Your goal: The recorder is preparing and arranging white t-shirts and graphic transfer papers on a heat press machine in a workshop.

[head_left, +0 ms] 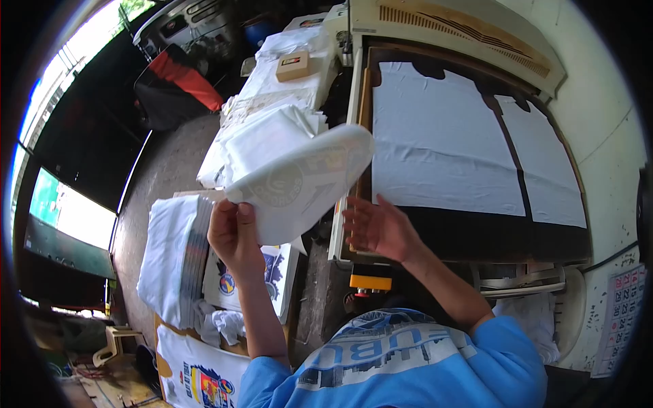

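Note:
My left hand (235, 231) pinches the lower left end of a bowed, translucent white sheet (286, 204), with a faint printed emblem showing through it. My right hand (374, 231) is open, fingers apart, just below and right of the sheet, near the front left corner of a large flatbed press. Two white fabric pieces (442, 143) (544, 163) lie side by side on its dark platen (435, 231). A pile of folded white fabric (258, 139) is partly hidden behind the held sheet.
A tall folded fabric stack (170, 251) stands left, beside printed white pieces (224, 279). A cardboard box (292, 66) rests farther back. The press's housing (456, 27) spans the rear; a yellow control box (371, 281) sits at its front. A plastic stool (109, 343) is lower left.

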Demonstrator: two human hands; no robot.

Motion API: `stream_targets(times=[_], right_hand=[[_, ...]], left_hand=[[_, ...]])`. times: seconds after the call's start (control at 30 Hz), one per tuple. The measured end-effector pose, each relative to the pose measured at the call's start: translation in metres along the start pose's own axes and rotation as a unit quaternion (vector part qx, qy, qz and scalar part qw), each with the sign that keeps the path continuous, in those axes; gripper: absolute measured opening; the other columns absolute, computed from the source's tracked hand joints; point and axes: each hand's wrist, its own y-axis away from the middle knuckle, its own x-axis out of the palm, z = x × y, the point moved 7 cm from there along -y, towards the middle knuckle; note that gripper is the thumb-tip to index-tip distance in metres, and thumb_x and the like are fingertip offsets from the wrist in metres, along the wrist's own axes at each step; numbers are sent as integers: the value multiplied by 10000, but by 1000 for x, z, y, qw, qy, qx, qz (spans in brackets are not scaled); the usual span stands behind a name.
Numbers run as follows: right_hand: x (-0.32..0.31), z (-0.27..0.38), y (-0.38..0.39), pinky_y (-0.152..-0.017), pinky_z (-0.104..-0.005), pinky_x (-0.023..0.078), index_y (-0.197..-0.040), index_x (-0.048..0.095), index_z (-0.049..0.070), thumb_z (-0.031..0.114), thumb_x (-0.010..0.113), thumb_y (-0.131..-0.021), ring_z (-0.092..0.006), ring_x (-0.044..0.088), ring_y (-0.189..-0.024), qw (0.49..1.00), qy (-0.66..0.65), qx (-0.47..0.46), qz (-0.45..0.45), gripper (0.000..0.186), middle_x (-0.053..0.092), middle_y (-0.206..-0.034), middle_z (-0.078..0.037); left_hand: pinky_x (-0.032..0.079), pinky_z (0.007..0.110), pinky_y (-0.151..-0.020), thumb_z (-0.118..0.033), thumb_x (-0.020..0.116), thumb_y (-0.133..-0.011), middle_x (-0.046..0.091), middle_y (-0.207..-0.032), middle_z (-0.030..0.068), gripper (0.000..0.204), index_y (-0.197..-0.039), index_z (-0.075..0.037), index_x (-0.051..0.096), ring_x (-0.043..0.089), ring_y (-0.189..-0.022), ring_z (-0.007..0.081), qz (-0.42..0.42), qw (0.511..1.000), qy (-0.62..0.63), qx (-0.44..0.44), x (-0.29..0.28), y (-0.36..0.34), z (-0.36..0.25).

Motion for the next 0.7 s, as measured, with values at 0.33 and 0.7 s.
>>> stream_targets(times=[0.33,0.7], right_hand=[[-22,127,38,-796,-410,465,-1199,399,95,365,554,-822,-204,538,-979,985,73,-140,-72,489,526,-1110,-66],[-4,392,190,-535,-275,423,-984,522,51,99,575,-796,-121,542,-699,758,376,-515,-135,201,572,-846,-35]], left_hand=[[407,181,-694,-61,533,-853,589,-822,3,98,-933,-12,558,517,-749,30,97,994,32,47,161,-41,9],[398,180,-415,-116,495,-878,522,-678,-10,105,-912,-35,553,459,-504,36,145,988,53,9,302,-47,112]])
